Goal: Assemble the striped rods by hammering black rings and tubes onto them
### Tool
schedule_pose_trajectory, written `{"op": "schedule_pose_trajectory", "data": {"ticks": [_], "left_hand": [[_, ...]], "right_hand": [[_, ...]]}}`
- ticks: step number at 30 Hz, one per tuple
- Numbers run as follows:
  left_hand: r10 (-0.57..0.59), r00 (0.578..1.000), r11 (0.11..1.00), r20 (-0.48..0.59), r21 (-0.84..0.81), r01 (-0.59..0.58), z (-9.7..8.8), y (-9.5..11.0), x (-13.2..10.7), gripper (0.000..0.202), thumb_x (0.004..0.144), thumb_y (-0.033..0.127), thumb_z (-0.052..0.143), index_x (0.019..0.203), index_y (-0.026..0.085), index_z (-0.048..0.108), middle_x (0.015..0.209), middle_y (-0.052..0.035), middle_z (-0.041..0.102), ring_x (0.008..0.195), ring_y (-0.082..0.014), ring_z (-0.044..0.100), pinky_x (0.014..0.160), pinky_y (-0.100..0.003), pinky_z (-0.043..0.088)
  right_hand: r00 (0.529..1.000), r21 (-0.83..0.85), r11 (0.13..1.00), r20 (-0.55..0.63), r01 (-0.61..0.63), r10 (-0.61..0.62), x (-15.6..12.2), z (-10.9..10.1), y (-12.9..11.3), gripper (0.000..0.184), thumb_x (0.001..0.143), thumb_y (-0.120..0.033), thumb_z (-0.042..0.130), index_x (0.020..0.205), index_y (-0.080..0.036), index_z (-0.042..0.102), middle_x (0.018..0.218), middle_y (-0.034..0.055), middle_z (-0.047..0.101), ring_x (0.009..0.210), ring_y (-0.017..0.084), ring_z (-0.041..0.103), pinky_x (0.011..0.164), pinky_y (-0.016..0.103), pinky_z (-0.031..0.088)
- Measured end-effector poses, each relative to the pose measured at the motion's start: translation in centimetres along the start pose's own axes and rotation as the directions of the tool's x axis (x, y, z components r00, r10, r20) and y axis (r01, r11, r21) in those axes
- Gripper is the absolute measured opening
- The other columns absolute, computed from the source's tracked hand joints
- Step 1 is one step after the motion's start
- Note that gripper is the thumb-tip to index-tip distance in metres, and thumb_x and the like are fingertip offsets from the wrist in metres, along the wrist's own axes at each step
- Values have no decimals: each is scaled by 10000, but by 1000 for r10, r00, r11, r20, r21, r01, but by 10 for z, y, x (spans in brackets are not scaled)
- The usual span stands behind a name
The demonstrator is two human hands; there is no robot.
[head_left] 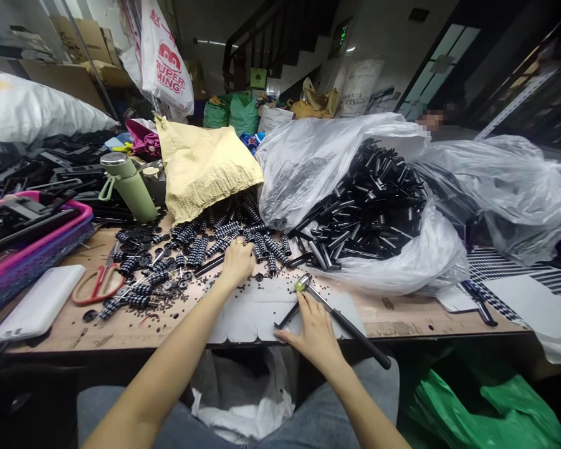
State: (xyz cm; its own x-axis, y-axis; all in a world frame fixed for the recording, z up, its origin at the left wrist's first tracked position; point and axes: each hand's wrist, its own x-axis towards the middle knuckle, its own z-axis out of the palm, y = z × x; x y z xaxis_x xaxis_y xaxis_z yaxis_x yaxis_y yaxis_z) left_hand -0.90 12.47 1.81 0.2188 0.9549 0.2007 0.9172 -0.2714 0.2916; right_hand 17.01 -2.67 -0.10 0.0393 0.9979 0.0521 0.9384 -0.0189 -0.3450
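My left hand (238,262) reaches into a pile of black spiral rollers with pale dots (199,251) at the table's middle. Its fingers are curled together, and what they hold, if anything, is hidden. A dark bar (209,265) lies just left of that hand. Nearer the table's front edge, my right hand (315,327) has a slim black plastic piece (288,316) between its thumb and fingers, over a white sheet (243,308). Right beside these fingers lies a hammer (341,318) with a yellowish face, its black handle sticking out past the table edge.
A clear plastic bag (303,162) spills black plastic parts (369,206) at centre right. Behind the rollers stands a yellow sack (206,162). To the left are a green bottle (133,190), red scissors (98,284), a white power bank-like box (37,302) and a pink basket (81,215). Tiny rings are scattered about.
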Motion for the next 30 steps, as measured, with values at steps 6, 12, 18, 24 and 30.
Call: {"op": "schedule_pose_trajectory", "data": {"ticks": [6,12,18,24,30], "left_hand": [[391,906,919,161,-14,-394,-13,-31,-9,344,689,33,437,948,214,573,1183,-78,461,1219,-250,270,957,-431,266],[300,952,847,53,-475,-240,-20,-14,-30,406,851,206,328,1256,194,303,1243,-95,442,1134,-193,415,936,-360,342],[225,974,891,38,-414,-189,-1,-4,-70,391,853,235,360,1238,181,332,1163,-110,496,1070,-208,462,882,-366,379],[251,967,939,-35,-234,-252,-1,-21,-99,263,802,165,470,1060,196,514,949,-78,576,933,-217,495,822,-390,382],[20,992,542,-127,-832,-117,-25,-2,-93,217,766,332,557,918,177,556,918,-56,561,898,-163,520,811,-302,415]], "right_hand": [[1000,13,1000,-28,-8,9,5,3,-3,905,545,-614,629,1285,-187,329,1254,132,392,1143,338,333,921,477,279],[998,108,994,-63,23,-16,6,1,-3,975,560,-556,651,1334,-176,196,1262,127,368,1167,311,323,948,455,290],[997,114,992,-55,55,-49,4,4,-3,986,553,-545,662,1333,-178,182,1291,137,338,1193,319,305,962,473,277],[999,115,993,-19,30,-28,3,8,-3,957,559,-557,651,1320,-169,220,1305,138,337,1202,319,300,960,476,287],[995,189,976,-21,104,-102,1,5,-8,1000,551,-533,674,1332,-153,179,1323,159,312,1229,309,273,982,474,277]]}}
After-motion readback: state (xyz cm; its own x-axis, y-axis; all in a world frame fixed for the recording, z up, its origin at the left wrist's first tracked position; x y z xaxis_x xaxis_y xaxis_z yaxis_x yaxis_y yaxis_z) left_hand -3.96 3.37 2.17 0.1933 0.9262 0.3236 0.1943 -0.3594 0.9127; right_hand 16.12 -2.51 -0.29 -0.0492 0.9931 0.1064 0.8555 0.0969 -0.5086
